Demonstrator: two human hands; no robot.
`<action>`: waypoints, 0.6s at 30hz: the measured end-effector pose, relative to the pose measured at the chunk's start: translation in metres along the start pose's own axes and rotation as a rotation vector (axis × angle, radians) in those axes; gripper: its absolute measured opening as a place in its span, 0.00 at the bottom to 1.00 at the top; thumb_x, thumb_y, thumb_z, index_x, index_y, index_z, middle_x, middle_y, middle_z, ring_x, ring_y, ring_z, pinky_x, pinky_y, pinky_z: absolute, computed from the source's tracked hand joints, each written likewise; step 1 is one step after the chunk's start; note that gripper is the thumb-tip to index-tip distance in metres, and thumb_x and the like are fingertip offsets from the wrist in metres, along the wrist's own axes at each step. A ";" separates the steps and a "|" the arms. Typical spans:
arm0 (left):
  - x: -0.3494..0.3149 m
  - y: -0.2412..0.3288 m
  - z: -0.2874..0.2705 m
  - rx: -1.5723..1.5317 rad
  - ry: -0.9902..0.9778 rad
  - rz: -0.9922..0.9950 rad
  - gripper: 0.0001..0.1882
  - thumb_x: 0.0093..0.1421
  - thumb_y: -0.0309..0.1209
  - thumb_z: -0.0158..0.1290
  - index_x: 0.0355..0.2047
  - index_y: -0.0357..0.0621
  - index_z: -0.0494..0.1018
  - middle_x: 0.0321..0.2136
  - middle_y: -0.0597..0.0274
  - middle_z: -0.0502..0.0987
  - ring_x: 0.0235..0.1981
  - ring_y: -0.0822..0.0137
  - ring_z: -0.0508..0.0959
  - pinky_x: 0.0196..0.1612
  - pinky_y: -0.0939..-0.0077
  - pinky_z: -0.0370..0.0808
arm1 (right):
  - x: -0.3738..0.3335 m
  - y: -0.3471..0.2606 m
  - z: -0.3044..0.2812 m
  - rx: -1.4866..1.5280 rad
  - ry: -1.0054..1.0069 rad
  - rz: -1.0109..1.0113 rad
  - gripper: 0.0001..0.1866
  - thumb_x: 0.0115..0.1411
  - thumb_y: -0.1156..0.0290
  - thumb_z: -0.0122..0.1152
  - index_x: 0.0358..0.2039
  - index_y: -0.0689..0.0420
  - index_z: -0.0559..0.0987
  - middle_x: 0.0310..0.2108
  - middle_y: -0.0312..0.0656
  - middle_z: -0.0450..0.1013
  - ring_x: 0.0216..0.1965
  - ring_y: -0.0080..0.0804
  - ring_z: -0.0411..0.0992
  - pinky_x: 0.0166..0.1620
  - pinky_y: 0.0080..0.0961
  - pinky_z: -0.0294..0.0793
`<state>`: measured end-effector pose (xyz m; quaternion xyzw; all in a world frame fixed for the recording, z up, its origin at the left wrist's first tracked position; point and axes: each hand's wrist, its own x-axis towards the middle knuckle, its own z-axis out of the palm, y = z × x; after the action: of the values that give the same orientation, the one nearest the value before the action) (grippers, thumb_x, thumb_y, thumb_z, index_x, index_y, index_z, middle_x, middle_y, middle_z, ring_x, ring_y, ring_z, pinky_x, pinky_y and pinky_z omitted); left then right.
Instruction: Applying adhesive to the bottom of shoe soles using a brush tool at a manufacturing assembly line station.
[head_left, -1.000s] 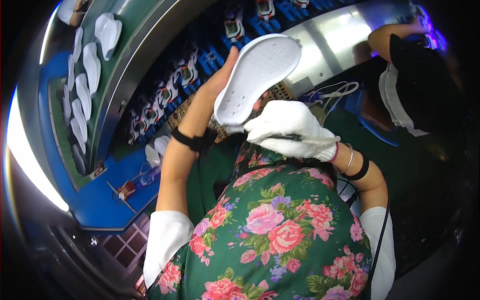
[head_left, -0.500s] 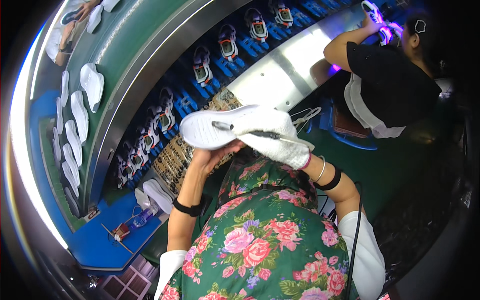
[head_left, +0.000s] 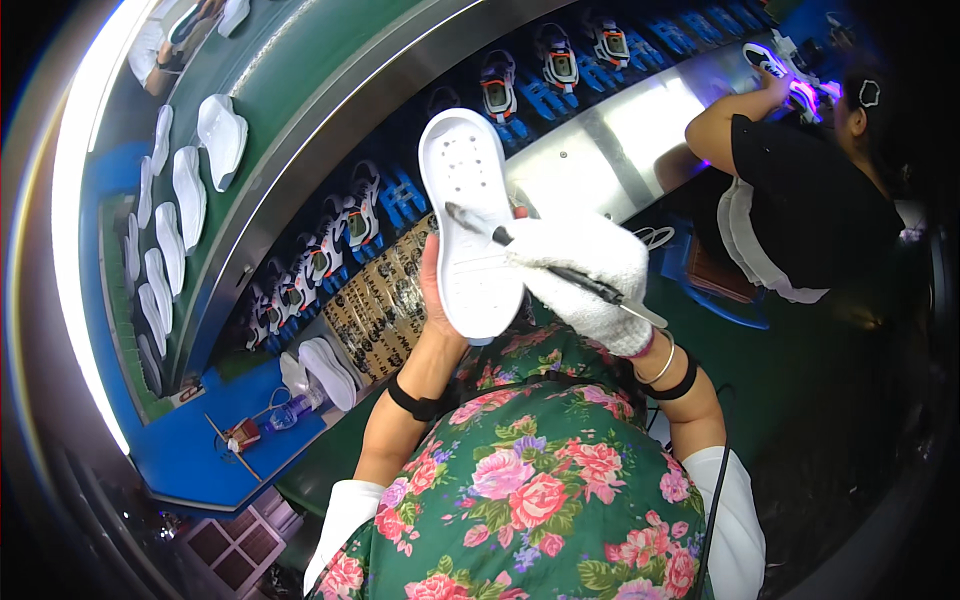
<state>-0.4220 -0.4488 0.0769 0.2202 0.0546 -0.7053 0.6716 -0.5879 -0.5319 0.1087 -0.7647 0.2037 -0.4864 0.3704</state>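
Note:
A white shoe sole (head_left: 468, 285) stands tilted in front of me, its hollow inner side up, with small holes at the far end. My left hand (head_left: 437, 290) grips it from the left and below, the fingers mostly hidden behind it. In a white knitted glove, my right hand (head_left: 590, 262) is closed around a brush (head_left: 582, 281) with a dark handle and grey-black bristles. The bristle end lies over the middle of the sole; whether it touches cannot be told. A brown cardboard piece with clear tape (head_left: 385, 305) is beyond my left hand.
White soles (head_left: 188, 195) lie on a green conveyor at left. Shoe uppers (head_left: 498, 88) sit on blue racks alongside. More soles (head_left: 328, 370) and a plastic bottle (head_left: 290, 411) rest by a blue table (head_left: 195, 465). A co-worker (head_left: 800, 190) sits at right, handling a lit shoe.
The sole has turned from lying sideways to standing lengthwise, its far end raised. My right hand and the brush have shifted right and slightly nearer. The whole view has shifted somewhat.

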 end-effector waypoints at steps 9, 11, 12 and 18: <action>0.004 -0.007 -0.029 0.061 -0.038 -0.023 0.38 0.64 0.55 0.51 0.67 0.45 0.60 0.62 0.51 0.68 0.62 0.51 0.70 0.66 0.49 0.65 | 0.032 -0.004 -0.006 -0.179 0.009 -0.123 0.16 0.50 0.78 0.67 0.42 0.57 0.85 0.41 0.45 0.82 0.43 0.40 0.81 0.48 0.34 0.78; 0.003 -0.007 -0.024 0.209 -0.023 -0.021 0.39 0.64 0.56 0.50 0.67 0.45 0.60 0.64 0.51 0.67 0.64 0.50 0.67 0.68 0.46 0.60 | 0.022 -0.012 0.005 -0.056 -0.022 0.035 0.16 0.50 0.78 0.67 0.42 0.56 0.85 0.41 0.44 0.82 0.43 0.39 0.81 0.47 0.34 0.78; 0.004 -0.007 -0.027 0.213 -0.027 -0.020 0.39 0.64 0.56 0.50 0.67 0.45 0.60 0.64 0.51 0.67 0.64 0.50 0.67 0.68 0.46 0.60 | 0.021 -0.015 0.008 0.068 -0.057 0.192 0.17 0.50 0.77 0.67 0.42 0.56 0.85 0.41 0.44 0.82 0.43 0.39 0.81 0.46 0.34 0.78; 0.006 -0.007 -0.035 -0.022 -0.087 0.004 0.38 0.65 0.55 0.48 0.67 0.44 0.59 0.62 0.50 0.68 0.61 0.52 0.71 0.66 0.50 0.66 | 0.027 -0.012 0.005 0.231 0.088 0.191 0.08 0.50 0.78 0.69 0.32 0.57 0.86 0.37 0.46 0.83 0.38 0.36 0.81 0.44 0.32 0.78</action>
<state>-0.4208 -0.4407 0.0416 0.1820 0.0326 -0.7122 0.6772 -0.5723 -0.5408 0.1329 -0.6721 0.2341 -0.5022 0.4913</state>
